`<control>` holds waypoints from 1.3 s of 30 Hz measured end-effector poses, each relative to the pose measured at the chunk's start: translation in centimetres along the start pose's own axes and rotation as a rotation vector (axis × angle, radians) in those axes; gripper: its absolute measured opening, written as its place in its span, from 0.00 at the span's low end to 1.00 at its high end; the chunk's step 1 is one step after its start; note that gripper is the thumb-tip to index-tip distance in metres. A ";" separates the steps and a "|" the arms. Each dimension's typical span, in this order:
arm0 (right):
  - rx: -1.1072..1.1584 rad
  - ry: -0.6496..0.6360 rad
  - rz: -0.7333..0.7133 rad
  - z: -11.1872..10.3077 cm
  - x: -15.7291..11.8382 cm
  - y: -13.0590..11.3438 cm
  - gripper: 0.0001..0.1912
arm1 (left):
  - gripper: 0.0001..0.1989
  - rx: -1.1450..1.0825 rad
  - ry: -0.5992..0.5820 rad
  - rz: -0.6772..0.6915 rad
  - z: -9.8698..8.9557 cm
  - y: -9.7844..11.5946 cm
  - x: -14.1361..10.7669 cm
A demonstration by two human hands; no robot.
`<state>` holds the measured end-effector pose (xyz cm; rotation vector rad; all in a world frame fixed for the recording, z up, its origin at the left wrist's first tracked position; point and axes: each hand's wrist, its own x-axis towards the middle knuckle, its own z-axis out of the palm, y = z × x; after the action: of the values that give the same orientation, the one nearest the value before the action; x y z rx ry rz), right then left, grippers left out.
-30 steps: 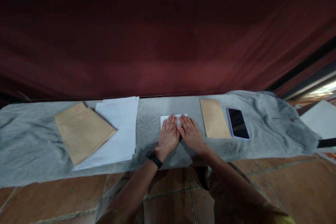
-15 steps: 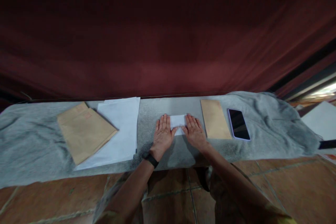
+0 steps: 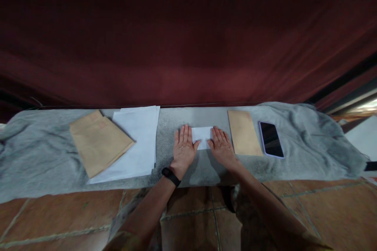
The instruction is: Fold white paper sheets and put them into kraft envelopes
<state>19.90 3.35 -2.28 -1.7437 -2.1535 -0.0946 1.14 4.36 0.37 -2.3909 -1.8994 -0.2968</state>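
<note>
A small folded sheet of white paper lies flat on the grey cloth in front of me. My left hand rests palm down over its left end, fingers stretched out and thumb turned inward. On the paper's right end lies my right hand, also flat, its thumb pointing in toward the other one. Both hands are open, and they cover the two ends of the paper. Just right of my right hand is a single brown envelope.
A purple-edged phone lies right of the envelope. To the left, several brown envelopes overlap a stack of white paper sheets. Grey cloth covers the long narrow surface; a dark red curtain hangs behind it.
My thumbs have moved apart, showing more of the paper between them. Both hands stay flat on its ends. The view has shifted slightly.
</note>
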 end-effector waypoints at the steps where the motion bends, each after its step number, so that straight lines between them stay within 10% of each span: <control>1: 0.009 -0.005 0.005 -0.1 0.1 0.0 0.30 | 0.34 -0.003 0.006 0.032 -0.2 0.1 0.0; 13: 0.134 -0.116 -0.190 -0.6 0.3 -1.9 0.29 | 0.30 -0.109 -0.066 0.337 -0.1 1.9 -0.9; 39: 0.005 -0.046 -0.045 -0.2 0.3 -0.4 0.32 | 0.30 -0.108 -0.060 0.123 0.8 0.3 -0.4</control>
<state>19.47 3.45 -1.97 -1.7105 -2.2239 -0.0612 1.48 4.07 -0.42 -2.6020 -1.7934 -0.3303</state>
